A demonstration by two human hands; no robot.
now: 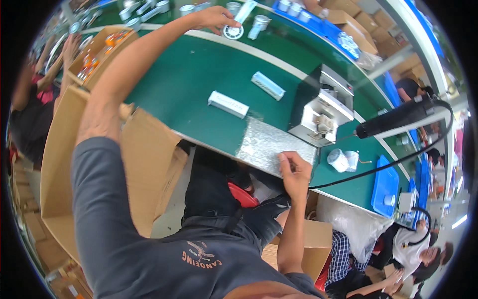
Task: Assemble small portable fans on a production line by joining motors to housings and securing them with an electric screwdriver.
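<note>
My left hand point(215, 19) reaches across to the far side of the green bench, its fingers closed at a white round slotted part point(233, 32) with a pale blue-and-white body point(246, 11). Beside it stands another pale blue and white cylinder piece point(259, 25). At the near edge my right hand point(296, 168) is closed, thumb against curled fingers, over a sheet of clear bubble wrap point(264, 144); anything inside the fingers is hidden. Two long white-and-blue boxes, one nearer point(228, 104) and one farther point(268, 85), lie between the hands.
A black-and-silver bench machine point(323, 107) stands right of the bubble wrap, with a corded black power screwdriver point(396, 117) beside it. White cups point(338, 160) and a blue tray point(385, 187) lie farther right. Cardboard boxes point(142, 159) flank me. Co-workers sit left and right.
</note>
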